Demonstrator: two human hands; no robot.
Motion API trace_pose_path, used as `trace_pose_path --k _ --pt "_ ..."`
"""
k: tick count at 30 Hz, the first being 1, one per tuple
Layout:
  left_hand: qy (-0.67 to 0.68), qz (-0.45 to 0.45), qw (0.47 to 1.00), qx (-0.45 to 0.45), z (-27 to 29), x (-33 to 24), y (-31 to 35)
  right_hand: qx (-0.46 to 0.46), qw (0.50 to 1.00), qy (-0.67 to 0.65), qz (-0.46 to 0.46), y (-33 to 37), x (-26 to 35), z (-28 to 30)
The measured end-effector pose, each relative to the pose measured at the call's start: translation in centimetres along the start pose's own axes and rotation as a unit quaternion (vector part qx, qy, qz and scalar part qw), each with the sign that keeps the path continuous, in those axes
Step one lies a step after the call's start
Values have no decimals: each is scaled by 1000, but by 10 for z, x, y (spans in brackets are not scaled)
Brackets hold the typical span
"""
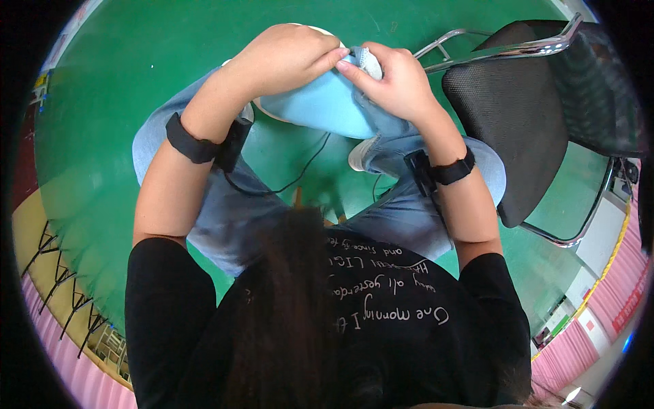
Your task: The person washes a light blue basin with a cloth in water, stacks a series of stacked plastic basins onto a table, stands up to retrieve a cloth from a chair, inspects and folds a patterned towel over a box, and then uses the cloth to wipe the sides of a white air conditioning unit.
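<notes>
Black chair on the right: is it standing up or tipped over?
Standing up: the chair seat faces up, and its metal frame rests on the green floor.

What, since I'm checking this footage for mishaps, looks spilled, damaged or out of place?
Nothing plainly looks spilled or damaged. The one slight oddity is a black cable, sagging in a loose loop from beside the left black strap, which looks untidy. The left hand and right hand both hold the light blue item.
</notes>
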State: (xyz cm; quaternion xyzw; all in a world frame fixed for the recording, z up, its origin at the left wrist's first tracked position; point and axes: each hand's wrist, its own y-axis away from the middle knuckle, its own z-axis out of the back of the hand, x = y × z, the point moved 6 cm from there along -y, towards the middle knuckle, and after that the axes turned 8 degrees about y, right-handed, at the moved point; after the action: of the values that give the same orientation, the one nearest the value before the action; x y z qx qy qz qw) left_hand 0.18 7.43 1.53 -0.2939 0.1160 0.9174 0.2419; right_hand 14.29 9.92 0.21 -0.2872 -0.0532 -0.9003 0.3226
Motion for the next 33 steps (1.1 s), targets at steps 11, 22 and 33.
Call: trace_pose_path --k 11,22,33 --pt "44 81 984 -151 8 -6 7 4 1000 0 18 -1 4 17" --pt "195 100 955 -200 55 14 24 -49 970 -234 49 -4 -21 49" --pt "422 77 844 -321 86 31 45 -115 950 -287 41 0 -57 88"
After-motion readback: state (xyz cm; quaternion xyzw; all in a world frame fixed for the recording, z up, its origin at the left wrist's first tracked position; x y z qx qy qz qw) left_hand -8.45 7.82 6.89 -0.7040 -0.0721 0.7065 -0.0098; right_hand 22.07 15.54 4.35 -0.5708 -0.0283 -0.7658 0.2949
